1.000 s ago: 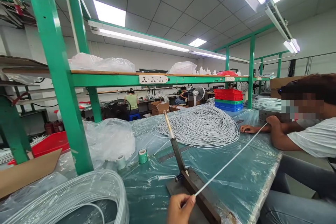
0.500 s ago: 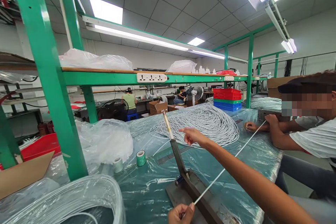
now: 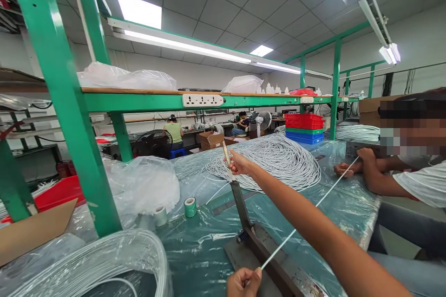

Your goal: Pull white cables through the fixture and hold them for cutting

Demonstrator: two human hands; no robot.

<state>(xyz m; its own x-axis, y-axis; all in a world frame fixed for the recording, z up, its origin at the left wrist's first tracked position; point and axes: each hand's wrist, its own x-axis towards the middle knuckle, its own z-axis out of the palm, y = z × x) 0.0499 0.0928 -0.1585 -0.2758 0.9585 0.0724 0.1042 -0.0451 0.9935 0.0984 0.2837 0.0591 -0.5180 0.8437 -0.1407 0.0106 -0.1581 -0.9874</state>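
Observation:
A white cable (image 3: 278, 249) is pinched in my left hand (image 3: 245, 282) at the bottom middle. From there it runs taut up to the right, passing behind my right forearm, to a co-worker's hand (image 3: 365, 154). My right hand (image 3: 239, 163) is closed around the upright lever handle (image 3: 226, 153) of a metal hand-lever cutter. The cutter's dark arm (image 3: 240, 204) rises from a flat metal base (image 3: 235, 255) on the plastic-covered table. Just behind my right hand lies a large loose coil of white cable (image 3: 282, 162).
Two rolls of tape, one green (image 3: 190, 207) and one white (image 3: 160, 216), stand left of the cutter. A wrapped cable coil (image 3: 153, 250) lies lower left, beside a green post (image 3: 66, 102). Stacked crates (image 3: 304, 127) stand behind the big coil. A co-worker sits at right.
My right hand has moved left from a pointing pose beside the lever and closed on its handle. My left hand keeps its pinch on the cable. The view has shifted slightly.

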